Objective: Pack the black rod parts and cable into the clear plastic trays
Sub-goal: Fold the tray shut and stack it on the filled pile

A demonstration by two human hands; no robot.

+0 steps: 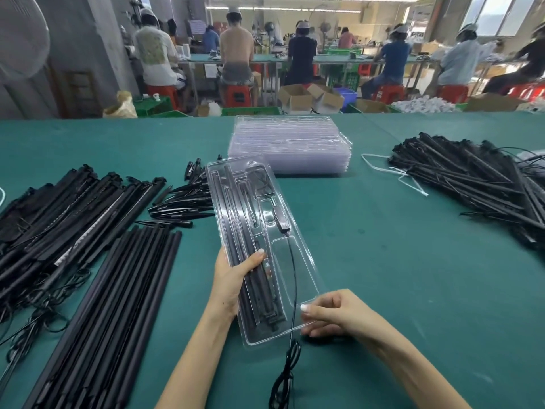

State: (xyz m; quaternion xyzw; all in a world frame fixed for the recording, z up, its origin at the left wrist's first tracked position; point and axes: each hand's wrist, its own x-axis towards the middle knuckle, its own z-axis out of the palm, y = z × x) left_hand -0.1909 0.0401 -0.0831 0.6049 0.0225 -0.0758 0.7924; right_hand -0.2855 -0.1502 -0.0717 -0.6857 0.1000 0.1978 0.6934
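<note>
Clear moulded plastic tray (283,262) at bench (398,261) centre, black rods (259,278) seated. Left hand (233,278) grips its 9 o'clock edge, right hand (330,315) pinches the 5 o'clock corner. Thin black cable (293,290) trails off the near end (uncoiled): likely snags, dragging rods out if lifted.

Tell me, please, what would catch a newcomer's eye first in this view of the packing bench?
The eye lands on the clear tray at the centre of the green table, holding black rods. The left hand grips its side and the right hand pinches its near corner, while a black cable trails over the near edge. Next come the heaps of black rod parts on the left, another heap on the right, and the stack of empty trays behind.
</note>
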